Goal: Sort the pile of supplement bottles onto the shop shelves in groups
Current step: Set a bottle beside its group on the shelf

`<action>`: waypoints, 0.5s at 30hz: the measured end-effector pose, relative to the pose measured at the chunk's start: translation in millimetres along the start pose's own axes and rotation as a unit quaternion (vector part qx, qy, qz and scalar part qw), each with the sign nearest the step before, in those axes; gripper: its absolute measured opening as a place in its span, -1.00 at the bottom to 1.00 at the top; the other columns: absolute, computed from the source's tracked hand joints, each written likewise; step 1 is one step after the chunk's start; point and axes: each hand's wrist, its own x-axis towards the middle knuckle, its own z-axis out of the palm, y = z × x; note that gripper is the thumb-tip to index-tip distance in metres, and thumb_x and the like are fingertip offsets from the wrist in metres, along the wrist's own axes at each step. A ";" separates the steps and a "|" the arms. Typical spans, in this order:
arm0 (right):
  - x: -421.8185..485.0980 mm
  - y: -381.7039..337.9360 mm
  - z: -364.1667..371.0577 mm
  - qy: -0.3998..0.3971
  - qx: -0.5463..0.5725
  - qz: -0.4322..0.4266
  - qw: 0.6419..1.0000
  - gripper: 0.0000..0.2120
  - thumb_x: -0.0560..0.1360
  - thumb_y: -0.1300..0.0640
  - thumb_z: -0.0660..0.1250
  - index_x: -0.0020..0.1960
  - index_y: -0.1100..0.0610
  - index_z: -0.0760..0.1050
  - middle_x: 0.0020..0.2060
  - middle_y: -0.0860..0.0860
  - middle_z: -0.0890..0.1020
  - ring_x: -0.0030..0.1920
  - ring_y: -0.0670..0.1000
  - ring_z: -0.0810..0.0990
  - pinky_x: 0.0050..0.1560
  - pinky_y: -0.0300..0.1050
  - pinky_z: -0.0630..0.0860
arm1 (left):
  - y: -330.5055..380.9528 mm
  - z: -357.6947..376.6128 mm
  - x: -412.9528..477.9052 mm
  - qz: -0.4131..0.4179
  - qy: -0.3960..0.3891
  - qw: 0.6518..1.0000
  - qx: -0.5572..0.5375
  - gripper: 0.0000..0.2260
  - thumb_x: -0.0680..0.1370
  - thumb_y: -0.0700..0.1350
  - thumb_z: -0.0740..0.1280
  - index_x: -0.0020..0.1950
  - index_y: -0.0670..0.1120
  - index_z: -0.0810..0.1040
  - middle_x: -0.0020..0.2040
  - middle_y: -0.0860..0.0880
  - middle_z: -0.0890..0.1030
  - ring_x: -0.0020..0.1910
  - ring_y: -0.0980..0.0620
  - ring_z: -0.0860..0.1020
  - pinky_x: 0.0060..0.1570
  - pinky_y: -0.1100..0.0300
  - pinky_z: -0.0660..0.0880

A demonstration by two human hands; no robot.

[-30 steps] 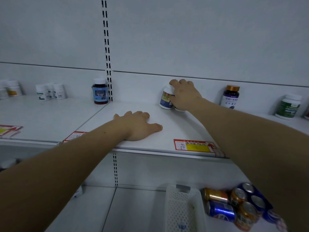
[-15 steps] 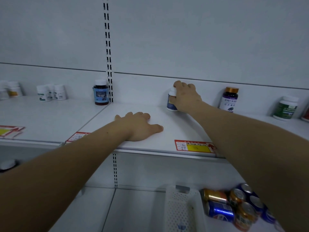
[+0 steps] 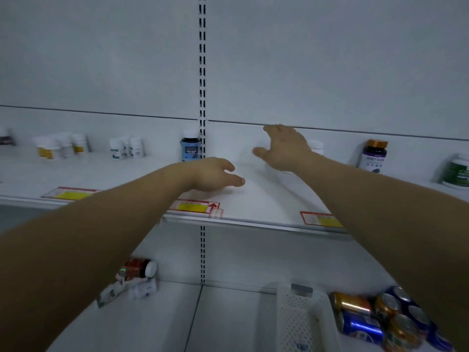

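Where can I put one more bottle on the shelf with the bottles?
There's bare shelf in front of the white bottles, up to the yellow tag. Another gap lies between the purple bottle and the green bottle. The middle is busy with the left hand and right hand. Below, the cans crowd the right corner.

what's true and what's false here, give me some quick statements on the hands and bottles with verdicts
1. The right hand grips a bottle. False: its fingers are spread and hold nothing; a white bottle shows behind it.
2. The purple-labelled bottle has an orange cap. True.
3. The blue-labelled bottle lies on its side. False: it stands upright.
4. Drink cans lie on the lower shelf. True.
5. The left hand holds nothing. True.
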 end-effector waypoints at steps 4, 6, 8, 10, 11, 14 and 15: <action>5.1 -59.7 1.8 -0.033 0.005 -0.032 0.999 -0.32 0.56 -0.25 0.15 0.53 0.09 0.10 0.49 0.12 0.22 0.47 0.16 0.19 0.43 0.09 0.19 | -64.5 -27.5 -26.6 -0.039 0.022 0.998 0.037 -0.43 0.55 0.22 0.20 0.50 0.00 0.24 0.52 -0.01 0.21 0.48 -0.03 0.20 0.42 0.07 0.11; 9.9 -96.1 5.0 -0.049 0.010 -0.044 0.998 -0.32 0.56 -0.25 0.15 0.52 0.10 0.12 0.47 0.13 0.26 0.44 0.17 0.23 0.40 0.09 0.24 | -101.5 -40.8 -43.1 -0.063 0.031 0.996 0.046 -0.42 0.54 0.24 0.21 0.49 0.01 0.26 0.52 -0.01 0.22 0.47 -0.03 0.22 0.43 0.06 0.12; 15.2 -135.2 8.9 -0.063 0.025 -0.052 0.996 -0.33 0.55 -0.25 0.18 0.51 0.10 0.14 0.45 0.13 0.30 0.42 0.17 0.28 0.36 0.07 0.29 | -136.4 -54.4 -60.5 -0.077 0.043 0.995 0.042 -0.43 0.53 0.25 0.22 0.47 0.03 0.28 0.51 -0.01 0.23 0.45 -0.04 0.26 0.41 0.08 0.16; 21.4 -171.6 12.4 -0.075 0.045 -0.061 0.994 -0.33 0.55 -0.25 0.18 0.52 0.09 0.13 0.45 0.12 0.29 0.41 0.17 0.28 0.35 0.04 0.29 | -165.8 -66.8 -76.5 -0.086 0.051 0.994 0.043 -0.44 0.53 0.23 0.23 0.47 0.02 0.28 0.51 -0.01 0.25 0.43 -0.05 0.29 0.36 0.12 0.19; 24.6 -193.3 14.1 -0.078 0.053 -0.073 0.993 -0.32 0.55 -0.25 0.17 0.52 0.08 0.12 0.46 0.11 0.28 0.42 0.16 0.27 0.35 0.04 0.29 | -181.9 -74.3 -86.5 -0.092 0.059 0.993 0.047 -0.44 0.53 0.21 0.24 0.47 0.02 0.28 0.50 -0.02 0.26 0.42 -0.05 0.30 0.35 0.12 0.20; 31.9 -270.2 17.1 -0.079 0.077 -0.118 0.987 -0.33 0.55 -0.26 0.17 0.52 0.06 0.13 0.47 0.09 0.27 0.42 0.15 0.28 0.35 0.03 0.29 | -233.6 -97.7 -123.5 -0.112 0.095 0.987 0.064 -0.45 0.53 0.20 0.26 0.46 0.02 0.29 0.49 -0.03 0.29 0.41 -0.05 0.32 0.34 0.12 0.24; 33.3 -296.2 17.7 -0.078 0.086 -0.133 0.984 -0.34 0.55 -0.26 0.17 0.52 0.06 0.14 0.46 0.09 0.28 0.41 0.14 0.29 0.35 0.03 0.29 | -249.8 -103.8 -136.6 -0.121 0.106 0.985 0.064 -0.46 0.53 0.19 0.26 0.46 0.02 0.30 0.49 -0.04 0.29 0.40 -0.05 0.32 0.33 0.13 0.24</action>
